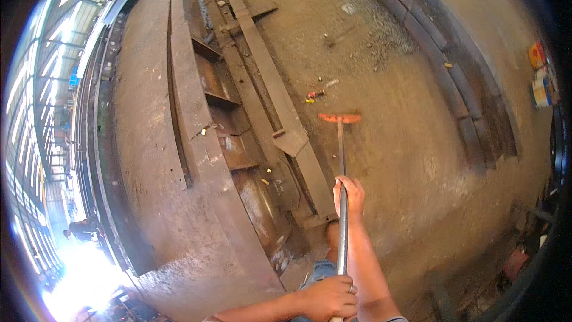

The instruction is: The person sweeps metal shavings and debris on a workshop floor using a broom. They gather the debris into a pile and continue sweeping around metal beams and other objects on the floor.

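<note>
Both my hands grip a long-handled push broom (343, 238), with a grey metal pole and a narrow orange head (339, 118). My right hand (351, 195) wraps round the middle of the pole. Lower down, near the pole's end, my left hand (329, 299), with a ring on one finger, is closed round it. The orange head rests on the dusty brown floor (405, 125), ahead of me. Just beyond its left end lie small red and yellow scraps (316, 94).
Long rusty steel beams (205, 161) run along my left, with a narrower beam (268, 71) beside the broom. More dark beams (441, 65) curve along the right. Small debris (384, 36) is scattered at the far side. Bright welding glare (89, 280) shines at lower left.
</note>
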Demonstrator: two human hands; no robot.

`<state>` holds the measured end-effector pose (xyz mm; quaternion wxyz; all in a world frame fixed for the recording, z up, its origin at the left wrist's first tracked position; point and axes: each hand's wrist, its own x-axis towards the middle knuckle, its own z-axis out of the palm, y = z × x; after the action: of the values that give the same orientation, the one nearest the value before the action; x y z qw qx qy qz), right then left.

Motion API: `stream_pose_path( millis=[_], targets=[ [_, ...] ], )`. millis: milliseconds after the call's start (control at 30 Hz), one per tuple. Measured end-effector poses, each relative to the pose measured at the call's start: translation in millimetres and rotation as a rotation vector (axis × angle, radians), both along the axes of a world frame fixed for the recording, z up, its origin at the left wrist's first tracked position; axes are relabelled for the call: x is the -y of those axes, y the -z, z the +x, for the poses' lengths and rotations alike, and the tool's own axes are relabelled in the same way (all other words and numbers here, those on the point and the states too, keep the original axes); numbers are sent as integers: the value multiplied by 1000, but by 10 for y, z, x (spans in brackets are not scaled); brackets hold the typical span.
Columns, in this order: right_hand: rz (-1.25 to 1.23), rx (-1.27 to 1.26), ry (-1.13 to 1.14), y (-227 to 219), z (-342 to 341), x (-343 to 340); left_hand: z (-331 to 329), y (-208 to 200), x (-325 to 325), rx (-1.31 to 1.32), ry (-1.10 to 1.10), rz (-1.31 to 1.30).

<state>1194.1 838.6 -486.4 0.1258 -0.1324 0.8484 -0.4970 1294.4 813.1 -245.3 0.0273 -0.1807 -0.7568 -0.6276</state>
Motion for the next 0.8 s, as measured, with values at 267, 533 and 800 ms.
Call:
stream_pose_path(
  millis=[267, 533, 800],
  targets=[
    [451, 201, -339, -401, -212, -325, -268, -363, 665, 27, -360, 421],
    [-66, -36, -247, 228, -801, 42, -727, 38, 73, 128, -106, -30],
    [321, 242, -263, -76, -2265, -966, -2259, 87, 0, 1, -511, 441]
  ],
)
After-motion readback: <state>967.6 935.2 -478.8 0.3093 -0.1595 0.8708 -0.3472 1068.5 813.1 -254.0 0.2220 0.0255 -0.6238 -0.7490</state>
